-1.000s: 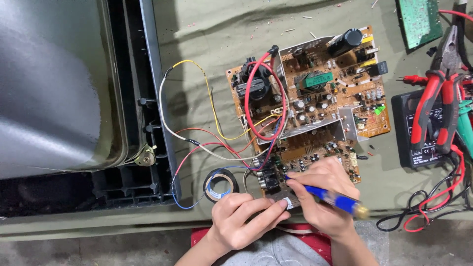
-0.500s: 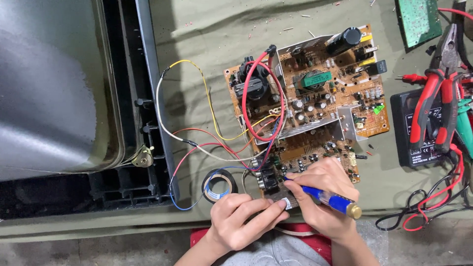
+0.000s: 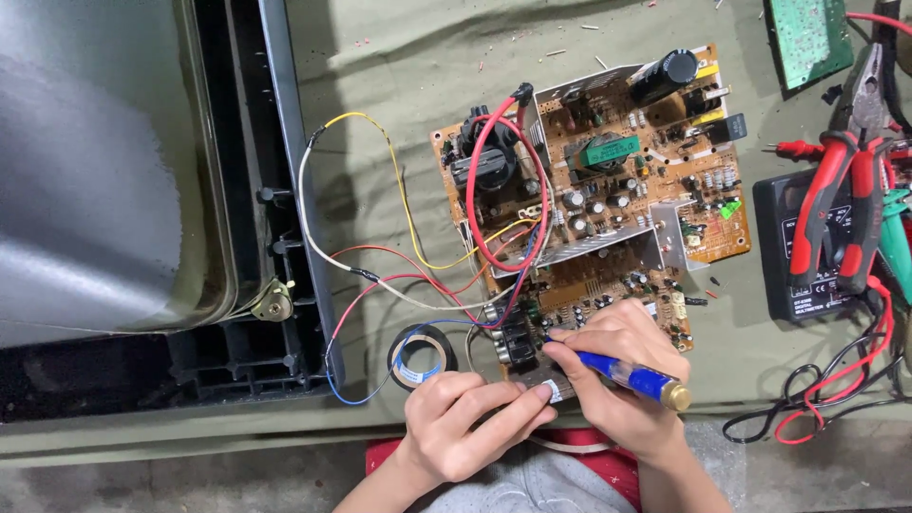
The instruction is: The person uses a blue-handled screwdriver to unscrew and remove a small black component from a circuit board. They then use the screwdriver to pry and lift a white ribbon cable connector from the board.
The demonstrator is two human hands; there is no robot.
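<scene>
A brown circuit board crowded with parts lies on the olive cloth. My right hand grips a blue-handled screwdriver, its tip pressed at the board's near edge beside a black connector block. My left hand pinches that same near corner of the board, thumb on a small grey tab. Red, yellow, white and blue wires run from the board to the dark plastic casing on the left.
A large grey picture tube in its black casing fills the left. A roll of black tape sits by my left hand. Red-handled pliers, a black multimeter, its leads and a green board lie right.
The view has shifted slightly. Both hands stay at the board's near edge, and the screwdriver has tilted a little.
</scene>
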